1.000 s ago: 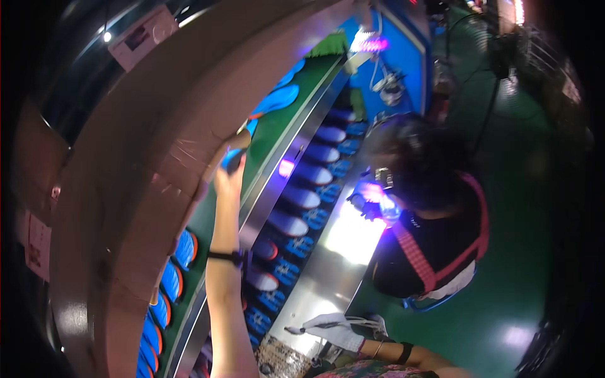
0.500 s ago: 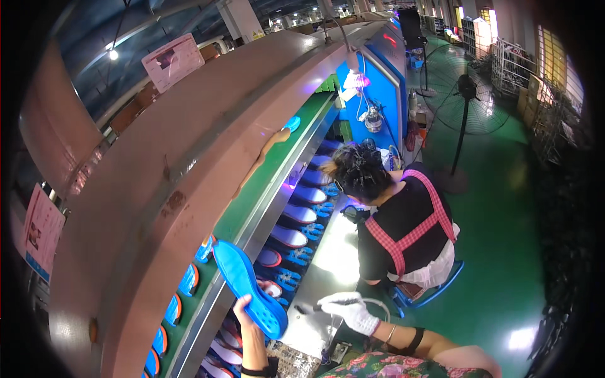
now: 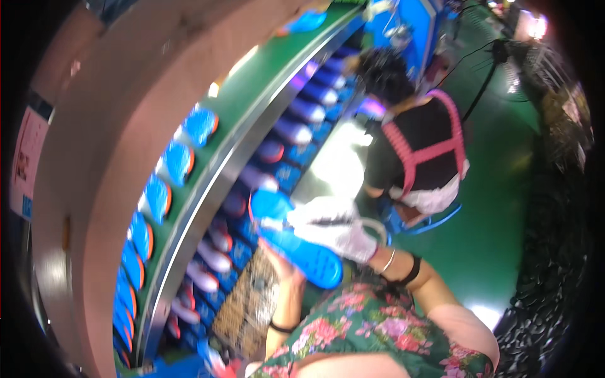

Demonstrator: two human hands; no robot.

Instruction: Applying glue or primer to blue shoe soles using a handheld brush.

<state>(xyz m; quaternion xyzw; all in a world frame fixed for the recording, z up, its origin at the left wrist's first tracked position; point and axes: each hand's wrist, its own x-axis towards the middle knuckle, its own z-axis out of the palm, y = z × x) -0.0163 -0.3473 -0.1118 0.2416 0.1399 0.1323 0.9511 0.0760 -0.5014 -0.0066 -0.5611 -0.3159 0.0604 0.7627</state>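
In my bare left hand [image 3: 282,259] lies a blue shoe sole [image 3: 302,252] with an orange-red rim, gripped from beneath and along its near-left side. My right hand [image 3: 331,227], in a white glove, is closed around a slim tool with a pale, blurred tip [image 3: 275,223]. That tip is over the sole's upper face near its far end; whether it touches I cannot tell. Motion blur and the glove hide what kind of tool it is. Past the glove's right side curves a pale hose [image 3: 377,228].
On the left, several blue soles [image 3: 179,162] line a green conveyor belt [image 3: 242,94]. Below its metal edge, several shoes [image 3: 293,131] stand in a rack. A co-worker [image 3: 422,138] in a pink-strapped apron sits ahead right. A worn board [image 3: 242,309] lies near my left forearm.
The sole has moved right and nearer to me, away from the belt. My right hand has brought the tool over it. The whole view has shifted downward.
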